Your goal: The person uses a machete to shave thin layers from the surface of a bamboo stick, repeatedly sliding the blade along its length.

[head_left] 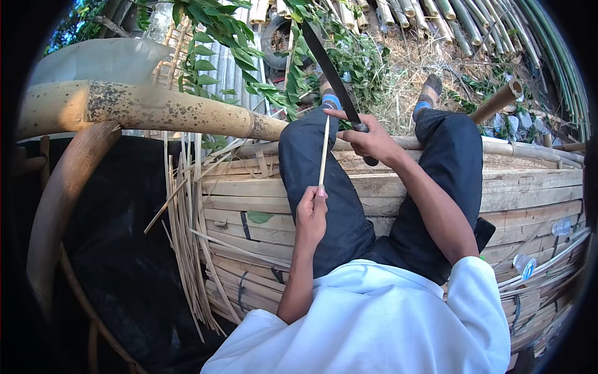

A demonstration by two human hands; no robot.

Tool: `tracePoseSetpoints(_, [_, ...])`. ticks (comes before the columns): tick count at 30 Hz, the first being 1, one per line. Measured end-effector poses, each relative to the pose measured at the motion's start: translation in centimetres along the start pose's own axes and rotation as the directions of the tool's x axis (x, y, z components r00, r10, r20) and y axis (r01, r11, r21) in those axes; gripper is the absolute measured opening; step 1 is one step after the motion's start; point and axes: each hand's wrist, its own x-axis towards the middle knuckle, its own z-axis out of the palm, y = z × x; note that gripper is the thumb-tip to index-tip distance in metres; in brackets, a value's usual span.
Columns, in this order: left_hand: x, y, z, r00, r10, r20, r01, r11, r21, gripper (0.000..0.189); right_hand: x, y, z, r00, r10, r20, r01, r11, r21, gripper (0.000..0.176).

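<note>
My left hand is closed around the lower end of a thin pale bamboo stick, which points up and away from me over my left thigh. In my right hand is the dark handle of a machete, its long dark blade slanting up to the left. The index finger of that hand reaches out to the left, right at the stick's pointed tip. Blade and stick form a narrow V, with the handle just right of the stick.
I sit on a bamboo-slat platform. Split bamboo strips lie in a bundle at its left, beside a thick bamboo pole. A phone and a plastic cup are at my right. Leafy branches and bamboo poles lie ahead.
</note>
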Motion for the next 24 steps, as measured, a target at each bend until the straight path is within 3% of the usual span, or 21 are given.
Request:
tracePoseSetpoints(3, [-0.1, 0.5, -0.3, 0.999, -0.044, 0.012, 0.044, 0.999, -0.02, 0.025, 0.1, 0.4, -0.2, 1.0, -0.007, 0.003, 0.007, 1.0, -0.013, 0.051])
tracePoseSetpoints(6, [0.0, 0.9, -0.4, 0.995, -0.094, 0.03, 0.096, 0.993, -0.064, 0.026, 0.7, 1.4, -0.3, 0.996, -0.078, -0.045, 0.069, 0.982, -0.173, 0.054])
tracePoseSetpoints(8, [0.0, 1.2, -0.4, 0.994, -0.101, 0.038, 0.104, 0.991, -0.087, 0.027, 1.4, 2.4, -0.2, 0.886, -0.459, -0.067, 0.38, 0.801, -0.462, 0.049])
tracePoseSetpoints(9, [0.0, 1.6, -0.3, 0.993, -0.113, 0.036, 0.116, 0.989, -0.094, 0.028, 1.3, 2.8, -0.6, 0.885, -0.461, -0.068, 0.382, 0.801, -0.461, 0.049])
tracePoseSetpoints(11, [-0.1, 1.8, -0.3, 0.991, -0.126, 0.035, 0.129, 0.987, -0.1, 0.03, 0.6, 2.0, -0.5, 0.937, -0.346, -0.051, 0.163, 0.56, -0.812, 0.039])
tracePoseSetpoints(12, [-0.1, 1.8, -0.3, 0.992, -0.118, 0.042, 0.121, 0.988, -0.095, 0.031, 0.5, 1.9, -0.3, 0.929, -0.366, -0.048, 0.169, 0.537, -0.827, 0.03])
tracePoseSetpoints(16, [-0.7, 2.2, -0.1, 0.991, -0.108, 0.083, 0.118, 0.984, -0.135, 0.033, 0.6, 2.1, -0.2, 0.926, -0.377, -0.014, 0.164, 0.437, -0.885, 0.027])
tracePoseSetpoints(18, [-1.1, 2.7, 0.0, 0.987, -0.135, 0.085, 0.146, 0.978, -0.147, 0.034, 0.6, 1.5, -0.3, 0.962, -0.268, -0.049, 0.055, 0.368, -0.928, 0.027])
tracePoseSetpoints(20, [-1.4, 2.2, -0.1, 0.983, -0.161, 0.092, 0.174, 0.973, -0.155, 0.034, 1.0, 1.7, -1.1, 0.958, -0.267, -0.106, 0.005, 0.386, -0.923, 0.027])
tracePoseSetpoints(21, [-1.7, 1.2, -0.3, 0.987, -0.117, 0.114, 0.131, 0.983, -0.132, 0.035, 1.3, 1.7, -1.6, 0.951, -0.265, -0.161, -0.043, 0.403, -0.914, 0.027])
tracePoseSetpoints(22, [-1.7, 1.0, -0.2, 0.988, -0.071, 0.137, 0.087, 0.99, -0.11, 0.035, 1.7, 1.2, -2.2, 0.956, -0.16, -0.247, -0.146, 0.471, -0.87, 0.028])
tracePoseSetpoints(24, [-2.0, 0.8, 0.3, 0.995, -0.04, 0.096, 0.047, 0.996, -0.069, 0.035, 2.1, 1.3, -3.4, 0.943, -0.152, -0.295, -0.195, 0.464, -0.864, 0.028])
